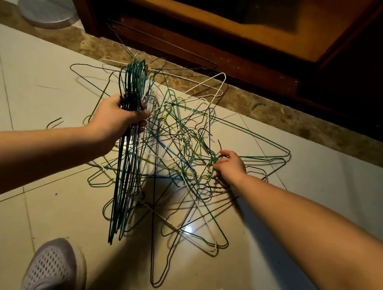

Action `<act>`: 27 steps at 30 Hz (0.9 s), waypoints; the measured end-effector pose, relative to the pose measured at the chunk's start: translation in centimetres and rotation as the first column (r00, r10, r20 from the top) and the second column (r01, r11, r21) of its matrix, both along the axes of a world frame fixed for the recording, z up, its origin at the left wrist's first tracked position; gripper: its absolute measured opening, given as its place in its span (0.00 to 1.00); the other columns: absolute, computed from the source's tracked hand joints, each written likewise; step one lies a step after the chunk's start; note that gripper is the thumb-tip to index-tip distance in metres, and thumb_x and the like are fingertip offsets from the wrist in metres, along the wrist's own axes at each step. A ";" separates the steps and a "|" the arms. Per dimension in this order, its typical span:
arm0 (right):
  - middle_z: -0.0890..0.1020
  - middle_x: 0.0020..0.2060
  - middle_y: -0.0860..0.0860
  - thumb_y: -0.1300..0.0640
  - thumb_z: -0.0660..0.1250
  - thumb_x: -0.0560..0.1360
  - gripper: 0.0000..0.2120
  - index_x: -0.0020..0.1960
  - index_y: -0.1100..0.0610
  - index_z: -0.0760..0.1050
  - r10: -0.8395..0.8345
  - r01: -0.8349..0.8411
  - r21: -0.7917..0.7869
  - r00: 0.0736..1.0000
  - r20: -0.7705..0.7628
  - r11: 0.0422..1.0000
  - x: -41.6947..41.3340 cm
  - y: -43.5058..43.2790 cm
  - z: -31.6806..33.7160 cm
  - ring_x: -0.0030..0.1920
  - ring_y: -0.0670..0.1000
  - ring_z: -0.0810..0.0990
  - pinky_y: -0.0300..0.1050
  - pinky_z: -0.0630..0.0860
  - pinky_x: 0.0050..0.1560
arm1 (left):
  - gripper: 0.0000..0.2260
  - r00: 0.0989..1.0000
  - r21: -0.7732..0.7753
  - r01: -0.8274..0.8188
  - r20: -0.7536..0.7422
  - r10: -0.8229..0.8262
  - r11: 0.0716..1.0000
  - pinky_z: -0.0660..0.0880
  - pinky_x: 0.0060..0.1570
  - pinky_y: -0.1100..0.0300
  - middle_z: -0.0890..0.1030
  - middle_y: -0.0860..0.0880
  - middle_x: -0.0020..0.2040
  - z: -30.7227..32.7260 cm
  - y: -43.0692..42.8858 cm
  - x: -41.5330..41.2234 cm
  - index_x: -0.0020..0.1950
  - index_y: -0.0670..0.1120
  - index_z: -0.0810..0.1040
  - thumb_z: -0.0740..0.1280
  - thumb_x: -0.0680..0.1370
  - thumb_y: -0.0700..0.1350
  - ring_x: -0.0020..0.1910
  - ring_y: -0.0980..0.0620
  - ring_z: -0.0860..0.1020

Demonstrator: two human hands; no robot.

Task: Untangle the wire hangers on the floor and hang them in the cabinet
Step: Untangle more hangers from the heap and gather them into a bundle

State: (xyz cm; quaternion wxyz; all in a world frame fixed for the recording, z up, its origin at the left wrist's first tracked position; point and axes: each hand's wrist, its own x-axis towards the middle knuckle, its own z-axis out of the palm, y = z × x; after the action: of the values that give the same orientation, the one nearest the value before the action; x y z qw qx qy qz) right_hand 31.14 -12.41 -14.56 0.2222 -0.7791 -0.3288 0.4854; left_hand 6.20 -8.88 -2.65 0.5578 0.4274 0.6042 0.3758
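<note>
A tangled heap of wire hangers (182, 168), green, white and dark, lies on the tiled floor in front of the wooden cabinet (197, 49). My left hand (119, 119) grips a bundle of several sorted hangers (121, 184) near their necks, hooks pointing up and the bodies hanging down above the floor. My right hand (230, 165) reaches into the right side of the heap and pinches a green hanger (263, 158) at its twisted neck. A dark hanger (164, 42) leans against the cabinet base.
A round grey fan base (48, 8) stands at the upper left beside the cabinet. A brown stone strip (286, 113) runs along the cabinet's foot. My grey shoe (54, 270) is at the bottom, near the heap. A loose hook piece (54, 123) lies on the left tiles.
</note>
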 end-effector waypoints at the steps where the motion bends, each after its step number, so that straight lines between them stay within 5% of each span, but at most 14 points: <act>1: 0.80 0.54 0.57 0.70 0.67 0.72 0.25 0.66 0.57 0.69 -0.021 0.020 -0.009 0.999 -0.043 1.000 0.1 0.0 0.0 0.47 0.52 0.77 0.41 0.74 0.41 | 0.06 1.000 -0.005 -0.003 0.002 0.003 1.000 0.78 0.43 0.56 0.77 0.48 0.42 0.0 0.0 0.0 0.45 0.45 0.73 0.66 0.74 0.34 0.40 0.50 0.77; 5: 0.79 0.44 0.53 0.73 0.60 0.74 0.23 0.65 0.55 0.70 -0.099 0.083 -0.084 0.972 -0.213 0.993 0.8 0.5 0.3 0.38 0.49 0.76 0.40 0.76 0.36 | 0.07 1.000 -0.006 -0.011 0.017 0.011 1.000 0.77 0.46 0.54 0.76 0.48 0.42 0.3 0.0 0.2 0.45 0.45 0.73 0.65 0.75 0.34 0.40 0.49 0.77; 8: 0.80 0.49 0.55 0.70 0.61 0.74 0.20 0.62 0.56 0.74 0.136 -0.137 -0.055 0.990 -0.030 0.989 1.4 0.9 0.4 0.44 0.51 0.78 0.44 0.76 0.42 | 0.06 1.000 -0.007 -0.018 0.024 0.018 1.000 0.77 0.43 0.56 0.76 0.48 0.42 0.4 -0.1 0.2 0.45 0.45 0.73 0.65 0.75 0.34 0.40 0.50 0.77; 9: 0.80 0.52 0.55 0.68 0.63 0.74 0.18 0.61 0.55 0.75 0.315 -0.310 -0.059 0.938 0.146 0.949 1.5 1.0 0.6 0.48 0.53 0.78 0.45 0.75 0.47 | 0.06 1.000 -0.005 -0.014 0.016 0.014 1.000 0.78 0.40 0.59 0.76 0.48 0.42 0.4 -0.1 0.1 0.45 0.45 0.73 0.65 0.75 0.34 0.40 0.50 0.77; 11: 0.77 0.58 0.54 0.62 0.66 0.73 0.17 0.61 0.53 0.74 0.596 -0.611 -0.154 0.632 0.495 0.776 1.5 1.1 0.9 0.57 0.55 0.75 0.45 0.72 0.56 | 0.06 1.000 -0.002 -0.005 0.003 0.005 1.000 0.76 0.33 0.64 0.76 0.48 0.42 0.5 -0.1 0.1 0.45 0.45 0.73 0.65 0.75 0.34 0.39 0.51 0.77; 12: 0.75 0.60 0.54 0.60 0.67 0.73 0.19 0.63 0.53 0.72 0.633 -0.674 -0.190 0.504 0.588 0.714 1.5 1.0 0.9 0.60 0.56 0.73 0.47 0.71 0.60 | 0.06 1.000 -0.001 -0.001 0.000 0.001 1.000 0.75 0.31 0.66 0.76 0.48 0.42 0.6 -0.2 0.1 0.45 0.44 0.73 0.65 0.76 0.34 0.39 0.51 0.77; 14: 0.71 0.63 0.54 0.54 0.68 0.72 0.24 0.67 0.52 0.67 0.647 -0.696 -0.241 0.404 0.647 0.676 1.2 0.8 1.1 0.63 0.56 0.69 0.51 0.70 0.63 | 0.05 1.000 0.004 0.001 -0.001 -0.001 1.000 0.75 0.30 0.66 0.76 0.48 0.41 0.6 -0.2 0.1 0.45 0.44 0.73 0.65 0.75 0.34 0.38 0.51 0.77; 18: 0.70 0.64 0.53 0.44 0.70 0.70 0.30 0.68 0.52 0.64 0.694 -0.709 -0.306 0.350 0.629 0.635 1.2 0.5 0.6 0.64 0.55 0.68 0.53 0.67 0.63 | 0.06 1.000 0.007 -0.009 -0.011 0.009 1.000 0.77 0.38 0.62 0.76 0.48 0.42 0.6 -0.3 0.0 0.45 0.45 0.73 0.65 0.75 0.34 0.38 0.51 0.77; 21: 0.74 0.60 0.53 0.42 0.67 0.73 0.24 0.63 0.53 0.67 0.694 -0.754 -0.294 0.283 0.662 0.588 1.5 0.5 0.8 0.60 0.56 0.72 0.51 0.67 0.59 | 0.07 1.000 0.007 -0.010 -0.012 0.010 1.000 0.77 0.38 0.61 0.76 0.48 0.42 0.6 -0.3 -0.1 0.44 0.45 0.73 0.65 0.75 0.34 0.37 0.52 0.77; 27: 0.78 0.54 0.53 0.42 0.60 0.77 0.16 0.55 0.53 0.69 0.643 -0.783 -0.172 0.342 0.685 0.598 2.3 0.3 1.4 0.54 0.56 0.74 0.49 0.68 0.51 | 0.06 1.000 -0.008 -0.025 -0.006 0.025 1.000 0.77 0.34 0.63 0.76 0.48 0.40 0.4 -0.2 -0.5 0.45 0.44 0.73 0.66 0.75 0.34 0.32 0.54 0.78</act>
State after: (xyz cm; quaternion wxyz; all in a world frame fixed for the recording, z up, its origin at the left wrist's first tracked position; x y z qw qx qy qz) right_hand 33.44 -12.08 -13.16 -0.0804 -0.6486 -0.7368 0.1728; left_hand 5.67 -9.11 -2.29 0.5529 0.4188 0.6127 0.3789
